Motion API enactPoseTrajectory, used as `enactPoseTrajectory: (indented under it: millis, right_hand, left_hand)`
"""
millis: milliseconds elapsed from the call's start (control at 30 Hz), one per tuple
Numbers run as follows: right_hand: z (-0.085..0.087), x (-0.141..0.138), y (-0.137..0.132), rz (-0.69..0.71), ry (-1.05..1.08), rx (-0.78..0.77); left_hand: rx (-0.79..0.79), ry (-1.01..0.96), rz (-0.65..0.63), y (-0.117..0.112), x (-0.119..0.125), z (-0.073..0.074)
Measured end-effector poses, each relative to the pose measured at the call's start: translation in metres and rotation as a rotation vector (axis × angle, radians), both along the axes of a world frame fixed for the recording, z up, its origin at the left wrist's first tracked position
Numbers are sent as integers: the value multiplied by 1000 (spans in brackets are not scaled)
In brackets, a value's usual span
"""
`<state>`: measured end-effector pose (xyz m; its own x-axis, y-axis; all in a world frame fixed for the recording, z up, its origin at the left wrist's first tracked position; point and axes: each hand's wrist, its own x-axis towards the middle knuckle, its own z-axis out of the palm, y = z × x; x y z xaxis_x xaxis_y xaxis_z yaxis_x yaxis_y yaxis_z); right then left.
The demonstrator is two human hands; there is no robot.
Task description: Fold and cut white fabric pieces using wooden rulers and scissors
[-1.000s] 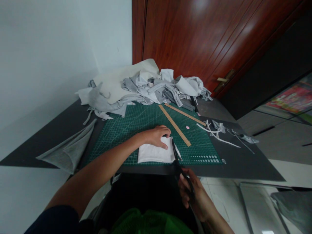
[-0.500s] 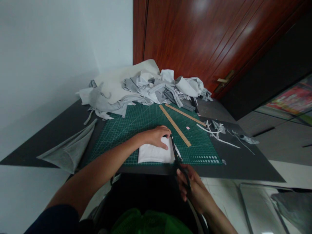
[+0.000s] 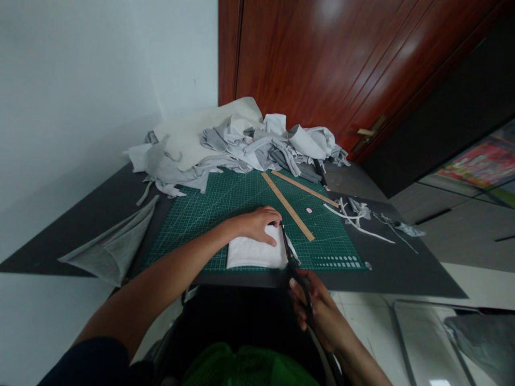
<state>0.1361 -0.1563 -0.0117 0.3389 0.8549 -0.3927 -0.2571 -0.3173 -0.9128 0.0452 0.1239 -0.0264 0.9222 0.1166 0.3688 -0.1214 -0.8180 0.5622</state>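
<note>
A folded piece of white fabric [image 3: 251,253] lies flat near the front edge of the green cutting mat [image 3: 193,225]. My left hand [image 3: 259,226] grips its upper right part, thumb on top and fingers curled at the far corner. My right hand [image 3: 316,303] is closed round the dark handles of a pair of scissors [image 3: 292,262]. The scissors' blades point away from me along the fabric's right edge, with the tips close to my left fingertips. A narrow strip of fabric shows just right of the blades. The exact gap between the blades is too dark to tell.
Two wooden rulers [image 3: 287,206] lie on the mat beyond the fabric. Grey and white cloth scraps [image 3: 241,145] are heaped at the back. A folded grey cloth [image 3: 116,244] lies at the left, and white strips [image 3: 368,231] at the right.
</note>
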Motion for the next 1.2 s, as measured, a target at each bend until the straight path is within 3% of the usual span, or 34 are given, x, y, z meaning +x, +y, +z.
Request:
enactPoseTrajectory:
  millis: [1200]
  right_hand:
    - [6, 2, 13, -56, 100, -68]
  left_hand:
    - [9, -3, -8, 0, 0, 3]
